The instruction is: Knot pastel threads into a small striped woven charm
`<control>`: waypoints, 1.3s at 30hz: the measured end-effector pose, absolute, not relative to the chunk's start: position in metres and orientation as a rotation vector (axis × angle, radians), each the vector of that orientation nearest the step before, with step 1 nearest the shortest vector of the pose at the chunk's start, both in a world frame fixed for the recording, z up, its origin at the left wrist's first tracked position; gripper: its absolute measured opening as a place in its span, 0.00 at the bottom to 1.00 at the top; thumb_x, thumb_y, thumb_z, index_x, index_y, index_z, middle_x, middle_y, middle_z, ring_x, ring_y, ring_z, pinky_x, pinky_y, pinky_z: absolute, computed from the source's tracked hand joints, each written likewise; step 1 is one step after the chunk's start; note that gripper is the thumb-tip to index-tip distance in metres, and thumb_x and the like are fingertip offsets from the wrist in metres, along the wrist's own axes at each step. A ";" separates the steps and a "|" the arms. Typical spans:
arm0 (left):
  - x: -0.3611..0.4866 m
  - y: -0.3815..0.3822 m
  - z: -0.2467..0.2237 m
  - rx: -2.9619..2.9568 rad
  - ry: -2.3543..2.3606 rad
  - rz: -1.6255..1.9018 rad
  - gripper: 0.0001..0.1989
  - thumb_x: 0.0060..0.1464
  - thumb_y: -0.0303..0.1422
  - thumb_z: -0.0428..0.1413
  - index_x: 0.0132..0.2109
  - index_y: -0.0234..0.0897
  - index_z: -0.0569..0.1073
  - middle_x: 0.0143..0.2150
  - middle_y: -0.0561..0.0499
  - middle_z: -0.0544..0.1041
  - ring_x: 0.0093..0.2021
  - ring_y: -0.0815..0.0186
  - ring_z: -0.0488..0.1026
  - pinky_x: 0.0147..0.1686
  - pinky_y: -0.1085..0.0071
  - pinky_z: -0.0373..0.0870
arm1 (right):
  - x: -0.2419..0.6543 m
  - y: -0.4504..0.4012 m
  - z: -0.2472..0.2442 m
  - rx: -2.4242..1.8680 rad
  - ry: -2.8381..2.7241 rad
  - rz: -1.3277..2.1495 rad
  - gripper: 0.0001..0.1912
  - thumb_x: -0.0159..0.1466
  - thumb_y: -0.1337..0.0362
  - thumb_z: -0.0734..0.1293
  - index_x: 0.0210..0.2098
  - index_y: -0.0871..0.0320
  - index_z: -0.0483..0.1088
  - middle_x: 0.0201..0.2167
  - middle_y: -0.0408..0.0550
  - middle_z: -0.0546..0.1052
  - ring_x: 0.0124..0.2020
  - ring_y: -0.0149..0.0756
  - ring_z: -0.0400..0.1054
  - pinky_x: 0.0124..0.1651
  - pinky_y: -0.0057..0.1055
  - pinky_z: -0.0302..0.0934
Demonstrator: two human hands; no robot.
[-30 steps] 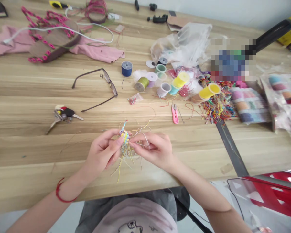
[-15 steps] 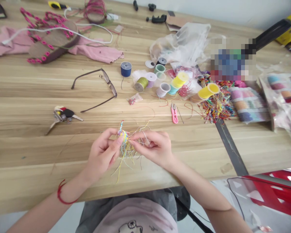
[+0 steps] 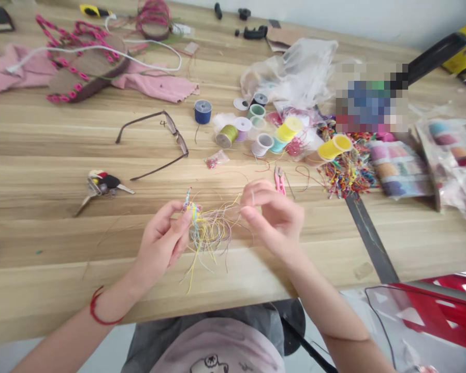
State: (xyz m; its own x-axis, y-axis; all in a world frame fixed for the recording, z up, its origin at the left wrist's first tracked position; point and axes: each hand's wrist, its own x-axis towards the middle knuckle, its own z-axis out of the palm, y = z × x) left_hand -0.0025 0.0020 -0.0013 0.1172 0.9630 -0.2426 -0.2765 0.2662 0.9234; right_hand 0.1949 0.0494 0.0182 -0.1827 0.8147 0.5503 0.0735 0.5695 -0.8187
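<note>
My left hand (image 3: pixel 163 234) pinches a small knotted cord piece (image 3: pixel 193 210) in yellow, blue and purple between thumb and forefinger. A beaded tail sticks up from its top. Loose cord ends (image 3: pixel 213 233), yellow, pale blue and mauve, fan out below it and to the right. Apart from the piece, my right hand (image 3: pixel 277 220) is raised to the right with thumb and fingers curled together. A thin pale cord shows at those fingertips, slightly blurred. Just behind the right hand lie pink thread snips (image 3: pixel 280 181), their handles partly covered by it.
Thread spools (image 3: pixel 262 144) stand in a cluster beyond my hands, beside a tangle of colourful cords (image 3: pixel 351 176). Glasses (image 3: pixel 178 140) and keys (image 3: pixel 101 184) lie to the left. Farther back are a sandal (image 3: pixel 89 67) on pink cloth and a plastic bag (image 3: pixel 303 65).
My right hand has pulled away from the knotted piece, rightward and slightly up, and now overlaps the snips. My left hand has shifted slightly left with the piece; the loose cords are more exposed.
</note>
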 end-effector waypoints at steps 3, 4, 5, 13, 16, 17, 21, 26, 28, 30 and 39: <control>-0.002 0.004 -0.003 0.842 1.063 1.092 0.07 0.60 0.39 0.57 0.39 0.41 0.71 0.10 0.66 0.59 0.09 0.79 0.49 0.11 0.82 0.46 | 0.205 0.056 0.023 -0.669 -1.509 0.807 0.03 0.62 0.62 0.70 0.32 0.52 0.75 0.21 0.40 0.72 0.30 0.34 0.67 0.43 0.39 0.63; -0.001 0.004 -0.004 0.840 1.065 1.090 0.08 0.60 0.40 0.57 0.40 0.41 0.71 0.10 0.66 0.59 0.09 0.79 0.49 0.11 0.82 0.46 | 0.208 0.058 0.026 -0.624 -1.454 0.842 0.02 0.62 0.61 0.71 0.32 0.51 0.76 0.20 0.39 0.71 0.29 0.34 0.67 0.45 0.39 0.63; -0.001 0.004 -0.004 0.836 1.067 1.083 0.08 0.60 0.40 0.57 0.40 0.41 0.71 0.10 0.66 0.59 0.09 0.80 0.49 0.11 0.82 0.46 | 0.210 0.059 0.028 -0.584 -1.390 0.901 0.02 0.61 0.61 0.71 0.32 0.50 0.77 0.19 0.38 0.70 0.30 0.34 0.68 0.47 0.38 0.63; 0.001 0.010 -0.009 0.756 1.089 1.069 0.10 0.59 0.41 0.58 0.38 0.40 0.70 0.09 0.66 0.58 0.08 0.80 0.47 0.11 0.84 0.45 | 0.228 0.060 0.045 -0.556 -0.804 1.271 0.14 0.44 0.61 0.81 0.28 0.41 0.76 0.18 0.35 0.62 0.17 0.25 0.56 0.27 0.24 0.65; 0.001 0.009 -0.012 0.774 1.102 1.049 0.11 0.59 0.42 0.58 0.39 0.40 0.70 0.09 0.67 0.59 0.08 0.80 0.47 0.10 0.84 0.46 | 0.222 0.055 0.041 -0.551 -0.953 1.368 0.17 0.45 0.65 0.81 0.32 0.41 0.77 0.27 0.34 0.73 0.16 0.19 0.60 0.21 0.19 0.64; 0.001 0.008 -0.012 0.786 1.107 1.045 0.11 0.59 0.43 0.58 0.39 0.40 0.69 0.09 0.67 0.59 0.08 0.80 0.47 0.10 0.84 0.46 | 0.217 0.053 0.038 -0.546 -1.025 1.431 0.18 0.47 0.67 0.80 0.35 0.42 0.77 0.33 0.35 0.76 0.17 0.18 0.64 0.21 0.19 0.65; 0.003 0.006 -0.011 0.846 1.128 1.055 0.13 0.58 0.44 0.58 0.38 0.40 0.68 0.09 0.66 0.60 0.08 0.80 0.48 0.09 0.85 0.45 | 0.188 0.040 0.020 -0.667 -1.060 1.822 0.18 0.52 0.73 0.76 0.40 0.50 0.75 0.35 0.39 0.80 0.26 0.27 0.77 0.32 0.24 0.73; 0.006 0.003 -0.005 0.962 1.166 1.083 0.15 0.57 0.46 0.57 0.39 0.40 0.67 0.09 0.66 0.59 0.08 0.79 0.48 0.09 0.85 0.45 | 0.161 0.027 -0.007 -0.753 -0.849 2.002 0.11 0.50 0.72 0.77 0.29 0.57 0.73 0.28 0.39 0.81 0.30 0.29 0.79 0.40 0.25 0.75; 0.007 0.001 -0.005 1.010 1.171 1.116 0.14 0.58 0.45 0.56 0.40 0.40 0.67 0.10 0.65 0.60 0.09 0.78 0.49 0.09 0.85 0.46 | 0.157 0.025 -0.013 -0.747 -0.795 2.003 0.10 0.51 0.72 0.77 0.28 0.58 0.72 0.27 0.39 0.81 0.30 0.27 0.78 0.40 0.25 0.75; 0.008 -0.001 -0.007 1.060 1.182 1.149 0.12 0.59 0.43 0.56 0.41 0.40 0.67 0.12 0.65 0.60 0.10 0.78 0.51 0.10 0.85 0.47 | 0.155 0.024 -0.014 -0.741 -0.776 1.979 0.10 0.51 0.73 0.76 0.27 0.58 0.72 0.27 0.39 0.80 0.30 0.26 0.78 0.40 0.24 0.75; 0.005 -0.002 -0.027 1.283 1.269 1.213 0.10 0.60 0.41 0.55 0.42 0.40 0.67 0.14 0.63 0.63 0.13 0.76 0.56 0.12 0.84 0.53 | 0.151 0.026 -0.016 -0.828 -0.833 1.860 0.14 0.46 0.69 0.79 0.25 0.57 0.70 0.25 0.38 0.80 0.30 0.26 0.77 0.39 0.23 0.73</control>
